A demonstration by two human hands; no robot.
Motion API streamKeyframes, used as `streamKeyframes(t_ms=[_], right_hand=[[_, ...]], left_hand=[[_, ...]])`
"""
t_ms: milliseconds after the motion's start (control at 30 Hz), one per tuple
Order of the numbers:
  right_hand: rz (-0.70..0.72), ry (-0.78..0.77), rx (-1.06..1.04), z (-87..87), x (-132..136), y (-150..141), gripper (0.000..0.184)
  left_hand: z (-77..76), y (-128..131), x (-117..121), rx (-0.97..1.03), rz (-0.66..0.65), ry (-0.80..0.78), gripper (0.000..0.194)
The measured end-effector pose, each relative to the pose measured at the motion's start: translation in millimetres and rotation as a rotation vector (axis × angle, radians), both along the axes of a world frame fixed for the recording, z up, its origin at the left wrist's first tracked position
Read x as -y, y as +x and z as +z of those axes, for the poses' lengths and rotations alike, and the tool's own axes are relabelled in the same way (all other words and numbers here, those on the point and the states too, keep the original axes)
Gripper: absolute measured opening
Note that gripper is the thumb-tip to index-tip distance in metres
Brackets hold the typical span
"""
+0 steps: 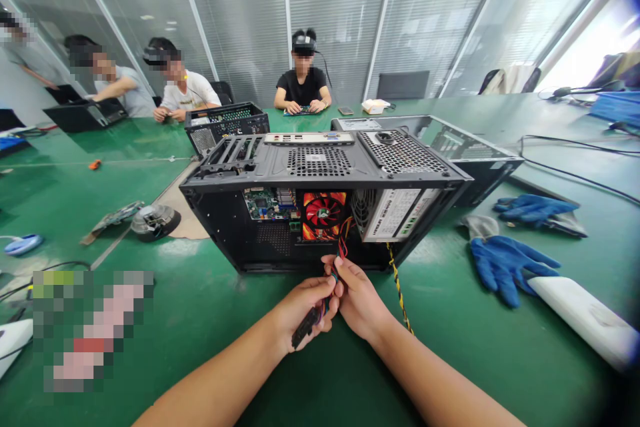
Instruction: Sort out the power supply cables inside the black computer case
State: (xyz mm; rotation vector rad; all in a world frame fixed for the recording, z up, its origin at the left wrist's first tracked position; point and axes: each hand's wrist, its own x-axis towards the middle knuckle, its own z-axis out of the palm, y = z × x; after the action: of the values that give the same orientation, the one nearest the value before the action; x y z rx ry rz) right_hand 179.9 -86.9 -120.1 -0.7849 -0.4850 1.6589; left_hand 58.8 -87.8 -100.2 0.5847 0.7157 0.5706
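Observation:
A black computer case [325, 177] lies in front of me with its open side facing me. Inside it are a red CPU fan [323, 212], part of a motherboard [265, 203] and a power supply [397, 217] with a white label. A bundle of coloured power cables [343, 240] runs out of the case to my fingers. My left hand [314, 307] is closed round the bundle, and a black connector [304, 330] sticks out below it. My right hand [357, 293] pinches the same cables just above, touching the left. A yellow-black twisted cable [397, 280] hangs to the right.
Blue work gloves [505, 263] and a white object [587, 317] lie on the right. A metal heatsink fan [155, 220] and a circuit board [113, 221] are on the left. More cases [450, 140] stand behind. Several people sit across the green table [200, 320].

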Motion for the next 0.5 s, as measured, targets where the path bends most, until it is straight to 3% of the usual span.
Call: streamKeyframes(t_ms=[167, 233, 333, 500], right_hand=[[0.047, 0.022, -0.01, 0.4, -0.1, -0.6, 0.028], [0.027, 0.017, -0.022, 0.2, -0.1, -0.8, 0.027], [0.024, 0.014, -0.031, -0.6, -0.5, -0.9, 0.026], [0.028, 0.001, -0.086, -1.8, -1.5, 0.4, 0.019]], left_hand=[[1.0, 2.5, -1.9, -0.395, 0.03, 0.406, 0.032], [1.7, 2.6, -2.1, -0.513, 0.039, 0.485, 0.032], [1.6, 1.9, -3.0, -0.532, 0.023, 0.483, 0.032], [-0.6, -2.8, -6.3, -0.2, -0.036, 0.282, 0.033]])
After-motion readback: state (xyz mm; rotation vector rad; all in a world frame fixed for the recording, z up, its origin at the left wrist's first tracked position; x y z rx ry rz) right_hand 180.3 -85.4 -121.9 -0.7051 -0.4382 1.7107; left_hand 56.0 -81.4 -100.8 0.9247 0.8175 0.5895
